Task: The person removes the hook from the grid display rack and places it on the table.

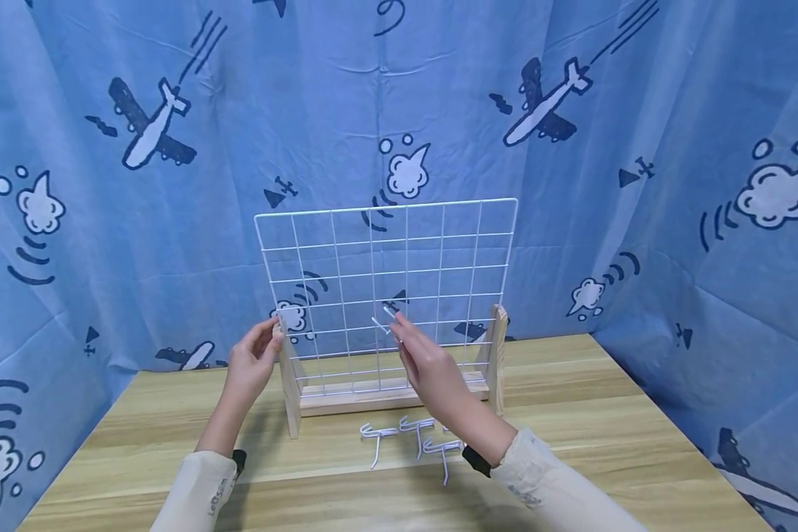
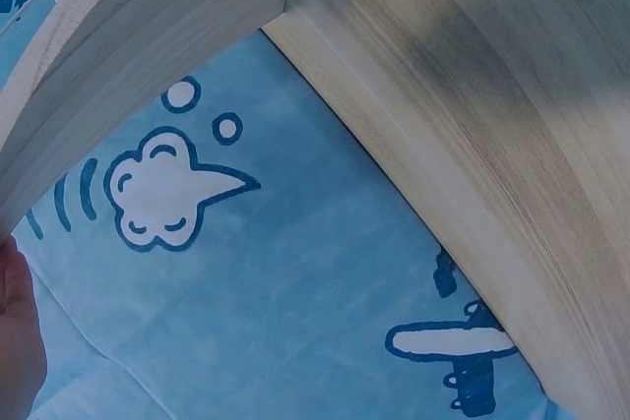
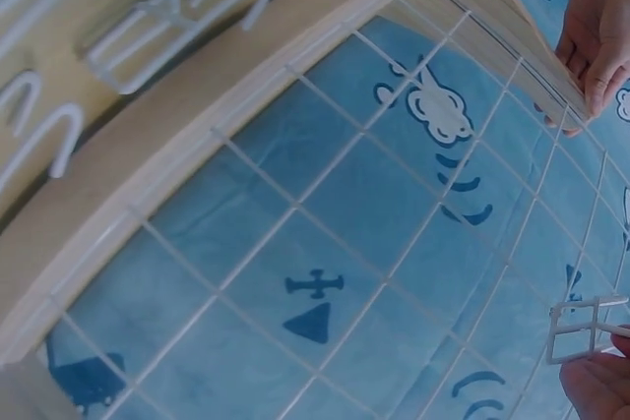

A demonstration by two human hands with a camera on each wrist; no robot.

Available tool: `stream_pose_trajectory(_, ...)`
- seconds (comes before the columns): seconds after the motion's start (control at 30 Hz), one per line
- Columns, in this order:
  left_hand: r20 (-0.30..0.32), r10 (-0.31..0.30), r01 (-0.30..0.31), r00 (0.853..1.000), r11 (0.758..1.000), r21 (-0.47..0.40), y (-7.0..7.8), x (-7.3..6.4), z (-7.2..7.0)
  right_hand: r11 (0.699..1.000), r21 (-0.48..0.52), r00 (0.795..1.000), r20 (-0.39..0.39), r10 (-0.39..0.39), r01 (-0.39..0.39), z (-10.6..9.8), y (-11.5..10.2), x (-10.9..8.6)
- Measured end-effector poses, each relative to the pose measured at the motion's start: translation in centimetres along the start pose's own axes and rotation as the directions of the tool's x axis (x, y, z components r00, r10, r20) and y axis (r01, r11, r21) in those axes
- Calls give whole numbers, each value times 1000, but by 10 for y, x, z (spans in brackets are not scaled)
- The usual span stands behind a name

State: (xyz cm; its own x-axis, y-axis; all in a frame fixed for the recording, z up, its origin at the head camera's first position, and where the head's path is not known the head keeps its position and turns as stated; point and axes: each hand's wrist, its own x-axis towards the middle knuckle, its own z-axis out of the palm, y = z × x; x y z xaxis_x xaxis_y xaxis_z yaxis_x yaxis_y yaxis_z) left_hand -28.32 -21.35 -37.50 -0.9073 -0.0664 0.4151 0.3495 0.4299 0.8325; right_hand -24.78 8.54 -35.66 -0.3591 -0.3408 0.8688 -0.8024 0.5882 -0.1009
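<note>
A white wire grid panel (image 1: 386,207) stands upright in a wooden stand (image 1: 291,388). At the top of the stand's left post, my left hand (image 1: 247,363) pinches the wood between thumb and fingers. My right hand (image 1: 432,367) is in front of the grid's lower middle and holds a white wire hook (image 3: 573,333) by its end. The hook's small square frame faces the grid; I cannot tell whether they touch. In the left wrist view only the edge of the left hand (image 2: 18,341) shows, against the post.
Several more white wire hooks (image 1: 377,431) lie on the wooden table (image 1: 346,495) before the stand, partly hidden by the right forearm. A blue curtain (image 1: 346,96) with printed planes and clouds hangs behind and at both sides.
</note>
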Motion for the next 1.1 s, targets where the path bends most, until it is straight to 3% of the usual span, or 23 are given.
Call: stream_pose_trajectory(1.1, 0, -5, 5, 1000, 1000, 5, 0, 2, 0, 990, -19, 983, 123, -139, 142, -10, 11, -45)
